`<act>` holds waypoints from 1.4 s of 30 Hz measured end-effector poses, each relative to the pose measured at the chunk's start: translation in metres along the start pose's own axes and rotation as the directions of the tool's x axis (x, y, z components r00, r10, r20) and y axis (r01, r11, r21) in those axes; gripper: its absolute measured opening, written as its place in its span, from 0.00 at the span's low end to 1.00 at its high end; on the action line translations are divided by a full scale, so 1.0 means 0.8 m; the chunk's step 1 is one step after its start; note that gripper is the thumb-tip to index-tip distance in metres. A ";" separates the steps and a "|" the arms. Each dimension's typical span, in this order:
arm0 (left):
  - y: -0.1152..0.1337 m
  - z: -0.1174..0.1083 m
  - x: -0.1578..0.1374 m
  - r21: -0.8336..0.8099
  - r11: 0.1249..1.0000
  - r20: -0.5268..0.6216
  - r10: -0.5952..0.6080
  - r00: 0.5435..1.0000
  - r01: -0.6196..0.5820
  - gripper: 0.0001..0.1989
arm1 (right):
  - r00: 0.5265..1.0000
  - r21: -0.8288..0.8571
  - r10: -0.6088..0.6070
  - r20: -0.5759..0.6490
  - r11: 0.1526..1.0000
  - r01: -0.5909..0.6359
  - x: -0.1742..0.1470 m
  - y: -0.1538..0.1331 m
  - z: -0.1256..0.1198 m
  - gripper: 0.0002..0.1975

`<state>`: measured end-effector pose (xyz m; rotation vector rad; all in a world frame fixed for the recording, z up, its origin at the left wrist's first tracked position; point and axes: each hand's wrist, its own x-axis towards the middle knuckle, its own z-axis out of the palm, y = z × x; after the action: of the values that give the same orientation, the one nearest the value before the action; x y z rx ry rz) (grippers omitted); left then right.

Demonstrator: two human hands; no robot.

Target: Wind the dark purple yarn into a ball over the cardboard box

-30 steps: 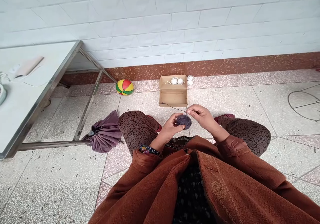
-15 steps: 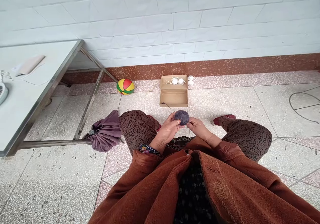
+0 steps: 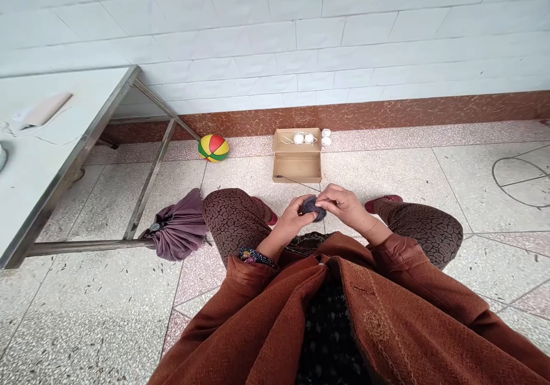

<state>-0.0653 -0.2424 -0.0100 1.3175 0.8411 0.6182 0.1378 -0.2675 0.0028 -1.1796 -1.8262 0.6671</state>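
Note:
A dark purple-grey ball of yarn [image 3: 310, 206] rests in my left hand [image 3: 291, 220], whose fingers and thumb curl round it. My right hand [image 3: 342, 206] is at the ball's upper right, fingers pinched on the yarn strand. From there the dark strand [image 3: 301, 183] runs left to the near half of an open cardboard box [image 3: 297, 168] on the floor. Two white balls of yarn [image 3: 303, 138] with loose white strands lie in the box's far half. Beside the box, on its right, sit two more small white balls [image 3: 326, 137].
A metal-framed table [image 3: 64, 167] stands at the left, with a beige folded cloth [image 3: 47, 110] on top. A purple gathered fabric bag [image 3: 180, 226] is by its leg. A multicoloured ball [image 3: 213, 148] lies near the wall. At the right is a wire ring [image 3: 494, 173].
My right hand has moved up from beside the yarn ball to its upper right. The strand now runs from the box to my right hand. My left hand still holds the ball, turned a little.

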 end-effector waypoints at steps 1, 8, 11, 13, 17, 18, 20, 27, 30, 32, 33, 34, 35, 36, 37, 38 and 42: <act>0.001 0.000 -0.001 0.017 1.000 0.029 -0.004 1.000 0.004 0.26 | 1.000 0.008 0.021 -0.011 1.000 -0.021 0.000 0.005 0.001 0.12; 0.008 0.003 -0.007 -0.033 0.999 0.157 -0.037 0.987 0.043 0.30 | 0.981 0.060 0.156 -0.115 0.987 -0.150 -0.012 0.016 0.011 0.14; 0.012 0.003 -0.009 0.003 0.997 0.209 -0.073 0.975 0.074 0.29 | 0.976 0.053 0.174 -0.128 0.984 -0.168 -0.014 0.017 0.012 0.13; 0.011 0.003 -0.009 0.031 0.996 0.218 -0.086 0.972 0.081 0.29 | 0.977 0.048 0.181 -0.113 0.983 -0.176 -0.014 0.020 0.015 0.14; 0.002 0.000 -0.008 0.020 0.998 0.190 -0.069 0.979 0.066 0.36 | 0.979 0.040 0.165 -0.121 0.986 -0.161 -0.015 0.022 0.021 0.14; -0.001 0.000 -0.007 0.002 0.997 0.184 -0.072 0.980 0.073 0.37 | 0.978 0.037 0.158 -0.135 0.987 -0.154 -0.016 0.022 0.021 0.14; -0.005 0.001 -0.006 -0.037 0.996 0.187 -0.070 0.980 0.078 0.37 | 0.976 0.034 0.151 -0.154 0.988 -0.148 -0.016 0.020 0.021 0.13; -0.005 0.005 -0.005 -0.120 0.992 0.175 -0.024 0.984 0.045 0.34 | 0.964 0.089 0.231 -0.131 0.971 -0.221 -0.018 0.024 0.027 0.13; -0.001 0.008 -0.007 -0.193 0.976 0.141 -0.073 0.987 0.100 0.37 | 0.951 0.131 0.296 -0.089 0.950 -0.284 -0.022 0.032 0.037 0.14; 0.003 0.011 -0.008 -0.295 0.945 0.147 -0.104 0.984 0.144 0.35 | 0.938 0.159 0.340 -0.064 0.932 -0.327 -0.025 0.035 0.042 0.14; 0.005 0.012 -0.008 -0.345 0.925 0.155 -0.108 0.982 0.157 0.33 | 0.932 0.169 0.358 -0.058 0.923 -0.344 -0.027 0.036 0.044 0.15; 0.006 0.013 -0.009 -0.387 0.908 0.162 -0.105 0.981 0.161 0.31 | 0.926 0.175 0.373 -0.058 0.917 -0.358 -0.030 0.037 0.046 0.15; 0.008 0.013 -0.009 -0.418 0.894 0.165 -0.097 0.981 0.159 0.29 | 0.922 0.176 0.383 -0.060 0.913 -0.367 -0.032 0.037 0.047 0.14; 0.010 0.013 -0.009 -0.440 0.885 0.161 -0.089 0.983 0.153 0.27 | 0.919 0.172 0.389 -0.064 0.912 -0.374 -0.034 0.038 0.048 0.14; 0.011 0.013 -0.008 -0.457 0.877 0.153 -0.086 0.984 0.148 0.26 | 0.918 0.164 0.391 -0.067 0.912 -0.377 -0.036 0.038 0.050 0.14; 0.012 0.012 -0.008 -0.471 0.870 0.142 -0.087 0.986 0.145 0.26 | 0.919 0.153 0.390 -0.066 0.914 -0.377 -0.039 0.039 0.052 0.14; 0.018 0.007 -0.007 -0.490 0.862 0.091 -0.093 0.992 0.125 0.28 | 0.937 0.097 0.347 -0.030 0.934 -0.343 -0.047 0.043 0.062 0.14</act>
<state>-0.0629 -0.2478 0.0056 0.8092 0.6407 0.6456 0.1183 -0.2870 -0.0628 -1.4587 -1.5452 0.9018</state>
